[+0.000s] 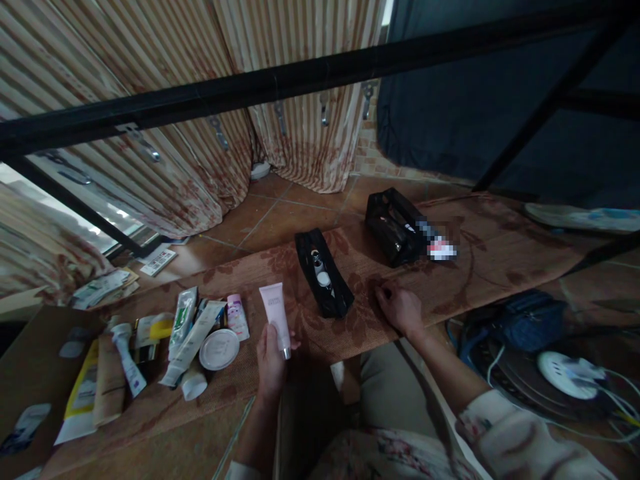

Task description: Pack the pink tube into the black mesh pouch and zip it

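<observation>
A pale pink squeeze tube (275, 313) stands cap-down in my left hand (271, 357), whose fingers are closed round its lower end. To its right lies a narrow black pouch (339, 297), unzipped, with a white-lidded jar (324, 279) and a small bottle (316, 257) inside. My right hand (400, 308) rests on the brown patterned cloth (363, 330), fingers curled in and nothing visible in them. Beyond that hand sits a larger black toiletry bag (390, 230), with some items at its right side that are blurred out.
Left of my hands is a pile of tubes (197, 340), a round white tub (219, 349) and a pink-white bottle (237, 317). A cardboard box (35, 360) stands at far left. A black metal bar (300, 80) crosses above. A power strip (565, 375) with cables sits lower right.
</observation>
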`<state>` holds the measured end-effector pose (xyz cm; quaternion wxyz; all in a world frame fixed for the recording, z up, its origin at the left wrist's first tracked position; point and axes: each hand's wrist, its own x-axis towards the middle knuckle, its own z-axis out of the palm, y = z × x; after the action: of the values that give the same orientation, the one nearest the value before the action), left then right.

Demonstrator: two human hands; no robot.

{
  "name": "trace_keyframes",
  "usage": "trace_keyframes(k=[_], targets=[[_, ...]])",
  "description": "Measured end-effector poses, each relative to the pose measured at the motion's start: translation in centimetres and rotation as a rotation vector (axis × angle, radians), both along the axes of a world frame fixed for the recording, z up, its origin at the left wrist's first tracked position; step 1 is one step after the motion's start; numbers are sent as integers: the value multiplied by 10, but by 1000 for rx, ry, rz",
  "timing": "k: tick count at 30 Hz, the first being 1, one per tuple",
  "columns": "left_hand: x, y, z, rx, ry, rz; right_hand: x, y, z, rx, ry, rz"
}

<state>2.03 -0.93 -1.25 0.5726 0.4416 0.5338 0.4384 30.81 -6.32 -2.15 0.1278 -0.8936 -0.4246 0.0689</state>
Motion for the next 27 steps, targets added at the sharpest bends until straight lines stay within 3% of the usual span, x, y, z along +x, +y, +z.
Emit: trace_keyframes(k=[6,15,27], targets=[[1,-1,9,-8,28,15,-1,0,1,0,-9,-25],[-2,1,1,23,42,-21,0,0,-1,-1,-23,-17],[2,1,12,32,96,-3,1,1,-3,-13,-23,-18]])
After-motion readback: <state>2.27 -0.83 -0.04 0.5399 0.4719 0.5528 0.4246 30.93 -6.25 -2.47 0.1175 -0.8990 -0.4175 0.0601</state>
